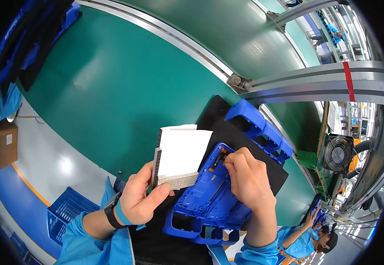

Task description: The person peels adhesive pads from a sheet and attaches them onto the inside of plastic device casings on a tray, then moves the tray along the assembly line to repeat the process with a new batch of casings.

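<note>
My left hand [139, 198] grips a white backing sheet [184, 152], which stands tilted up. Grey foam pads [182, 181], scored into small squares, line its lower part, and my thumb presses on them. Beside it, a blue plastic housing [203, 196] lies with its ribbed inside facing up. My right hand [249, 176] is over the housing's upper right, thumb and forefinger pinched together. Whatever sits between those fingertips is too small or hidden to tell. A small circuit board [219, 160] shows in the housing's upper end, right next to the fingertips.
Under the housing lies a black mat [214, 110] on the green table [112, 88]. Blue plastic frames [262, 126] rest at its far right, and another blue frame [183, 232] is at the near side. A metal rail [307, 81] crosses behind. At right, a co-worker [304, 240] is busy.
</note>
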{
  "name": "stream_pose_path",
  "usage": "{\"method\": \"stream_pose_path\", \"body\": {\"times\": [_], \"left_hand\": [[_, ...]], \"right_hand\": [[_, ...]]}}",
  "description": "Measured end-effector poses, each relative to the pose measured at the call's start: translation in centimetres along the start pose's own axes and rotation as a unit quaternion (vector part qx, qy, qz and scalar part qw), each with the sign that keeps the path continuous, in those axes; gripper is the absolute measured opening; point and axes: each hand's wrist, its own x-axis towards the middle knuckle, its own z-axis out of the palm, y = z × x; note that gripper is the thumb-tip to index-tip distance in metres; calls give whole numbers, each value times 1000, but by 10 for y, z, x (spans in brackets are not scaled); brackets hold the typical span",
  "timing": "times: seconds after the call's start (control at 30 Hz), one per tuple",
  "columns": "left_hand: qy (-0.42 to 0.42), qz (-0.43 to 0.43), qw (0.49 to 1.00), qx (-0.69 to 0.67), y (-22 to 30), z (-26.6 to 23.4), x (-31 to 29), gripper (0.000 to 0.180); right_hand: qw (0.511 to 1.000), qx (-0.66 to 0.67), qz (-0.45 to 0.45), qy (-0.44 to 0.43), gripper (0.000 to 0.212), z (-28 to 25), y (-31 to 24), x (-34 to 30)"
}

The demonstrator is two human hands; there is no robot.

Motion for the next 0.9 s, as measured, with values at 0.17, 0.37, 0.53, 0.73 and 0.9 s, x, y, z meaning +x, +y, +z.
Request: {"method": "stream_pose_path", "body": {"times": [0.17,0.37,0.53,0.73,0.9], "left_hand": [[-3,-2,1000,1,-1,-3,1,45],[-7,-9,1000,11,2,-3,1,45],[-8,-8,1000,16,2,-2,2,45],[-20,-2,1000,18,1,-2,2,46],[-8,21,1000,3,1,1,1,48]], "right_hand": [[1000,-3,0,-6,16,-1,-2,2],[1000,-7,0,-9,16,0,-2,2],[1000,-6,1,-6,17,2,-1,0],[1000,-23,2,14,17,6,-1,-3],[997,-25,-22,71,17,11,2,-9]]}}
